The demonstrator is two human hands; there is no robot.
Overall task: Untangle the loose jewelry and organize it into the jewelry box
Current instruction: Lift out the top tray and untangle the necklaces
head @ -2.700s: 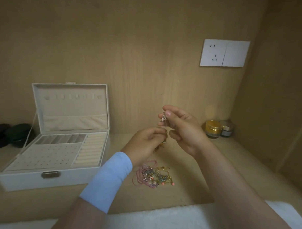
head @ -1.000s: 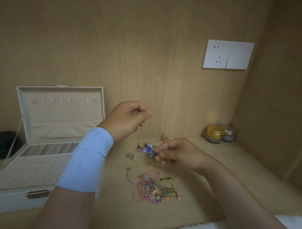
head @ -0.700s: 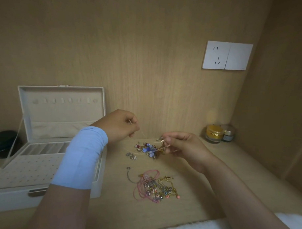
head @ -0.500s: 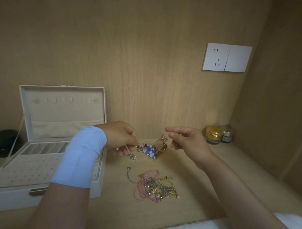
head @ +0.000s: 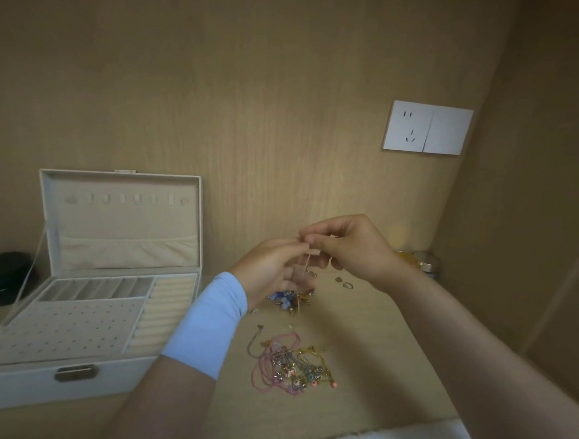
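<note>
Thumb and forefinger of our right hand (head: 349, 251) pinch a thin chain (head: 307, 264) at its top, and the other fingers curl loosely underneath. Our left hand (head: 273, 268) reaches up to the same spot, its fingertips closed on the chain right against the right hand's, so both hands grip it together in the air. From that pinch the chain hangs straight down between the two palms. We cannot tell where its lower end stops.

Directly under the hands, on the wooden shelf (head: 375, 353), lies a small heap of blue beads (head: 287, 299) mixed with gold bits. Just below the right hand sit two small rings (head: 343, 283), side by side. Nearer to us, below both wrists, a tangle (head: 293, 364) of pink cord, gold chain and little coloured beads rests on the shelf, apart from the blue heap.

Left of the left hand stands the white jewelry box (head: 91, 311), its lid upright against the back wall and its tray showing. A pale blue wristband (head: 209, 325) covers our left wrist. Behind the right wrist we see two small jars (head: 424, 261), partly hidden, and high above the right hand a white socket (head: 427, 127) on the wall.
</note>
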